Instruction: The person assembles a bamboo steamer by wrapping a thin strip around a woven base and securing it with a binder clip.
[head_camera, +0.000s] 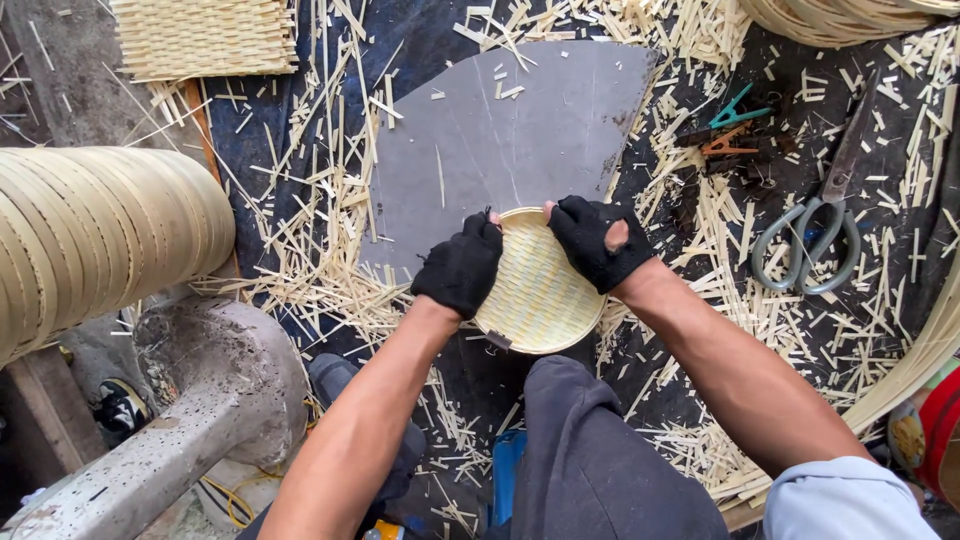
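Because both black fingerless gloves cover the near rim, part of the round woven tray (540, 290) is hidden: the left hand (460, 265) curls over its left edge and the right hand (598, 243) clamps its upper right edge, so both hold it tightly just above the person's knee (590, 440). Nothing can be seen lying in the tray. It sits over a grey fan-shaped sheet (500, 130), whose lower end it hides. Bamboo offcuts (320, 250) litter the dark ground. A stack of bent bamboo hoops (100, 230) is cut off at the left edge, a square woven mat (205, 35) at the top. Large scissors (815, 230) lie well to the right, small clips (735, 130) nearby, hard to make out.
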